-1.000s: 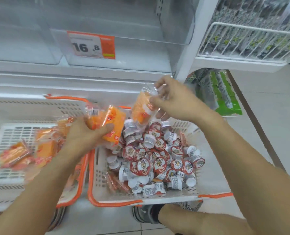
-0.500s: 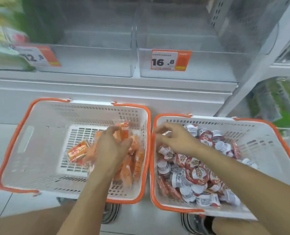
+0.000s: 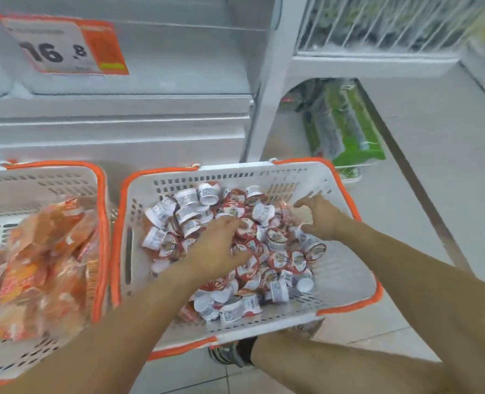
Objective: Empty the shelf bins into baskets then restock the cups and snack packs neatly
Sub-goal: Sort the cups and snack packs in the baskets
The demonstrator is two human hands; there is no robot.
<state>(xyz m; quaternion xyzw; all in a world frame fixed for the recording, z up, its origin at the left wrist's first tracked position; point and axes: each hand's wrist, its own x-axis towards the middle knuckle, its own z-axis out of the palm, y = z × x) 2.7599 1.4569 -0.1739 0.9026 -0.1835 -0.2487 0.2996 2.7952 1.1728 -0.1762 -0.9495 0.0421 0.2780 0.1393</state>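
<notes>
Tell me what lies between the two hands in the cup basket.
In the head view, only small cups lie between the left hand and right hand, heaped in the right basket.

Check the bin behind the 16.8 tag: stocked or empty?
Empty: through the clear bin behind the price tag, only bare white shelf shows; the cups lie in the basket.

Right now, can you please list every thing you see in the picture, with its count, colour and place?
cup basket: one, white with orange rim, centre
cups: many, red and white, piled in the cup basket
pack basket: one, white with orange rim, left
snack packs: many, orange, in the pack basket
price tag: one, white and orange, on the shelf bin
green packs: several, low shelf, right
left hand: among the cups
right hand: on the cups, right
</notes>
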